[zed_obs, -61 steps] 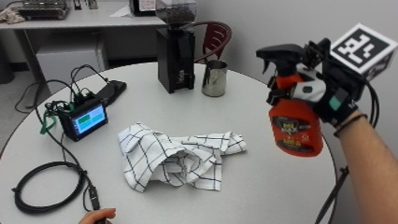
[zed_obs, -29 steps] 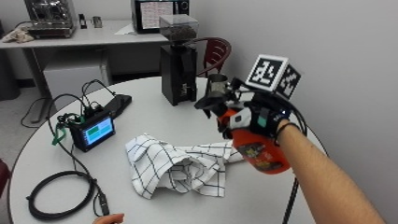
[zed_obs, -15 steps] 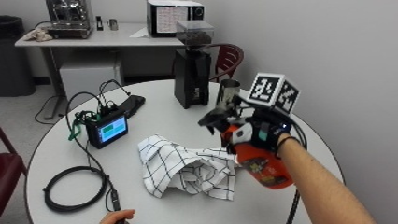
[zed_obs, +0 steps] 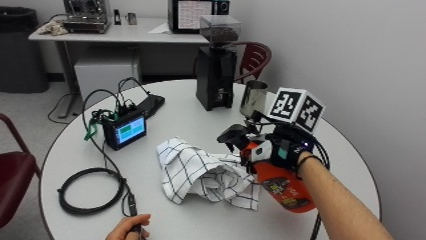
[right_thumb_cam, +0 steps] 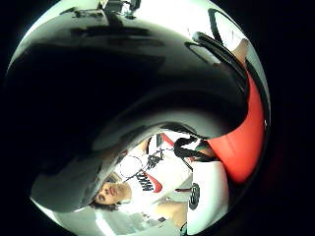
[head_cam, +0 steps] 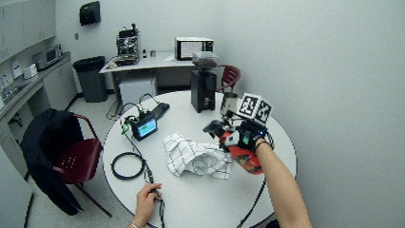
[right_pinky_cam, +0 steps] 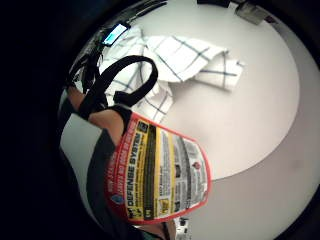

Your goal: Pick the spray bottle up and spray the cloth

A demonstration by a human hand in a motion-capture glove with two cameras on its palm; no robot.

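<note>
A white checked cloth [zed_obs: 203,172] lies crumpled in the middle of the round white table [zed_obs: 180,112]. My gloved right hand [zed_obs: 283,152] grips a red spray bottle [zed_obs: 283,187] by its neck, tilted, its black nozzle [zed_obs: 233,136] pointing down at the cloth's right part. The bottle hangs just above the table, right of the cloth. In the little finger side palm view the bottle's yellow label [right_pinky_cam: 160,175] fills the near field, with the cloth [right_pinky_cam: 185,62] beyond. The wide outside view shows the bottle [head_cam: 244,156] beside the cloth [head_cam: 193,156].
A small screen device [zed_obs: 125,131] with cables and a coiled black cable [zed_obs: 90,192] lie on the table's left. A black grinder [zed_obs: 216,75] and a metal cup [zed_obs: 253,99] stand at the back. A bare hand [zed_obs: 126,231] rests at the front edge.
My hand has brought the bottle down from high at the right and tilted it, so the nozzle now points at the cloth. The outside camera has shifted too.
</note>
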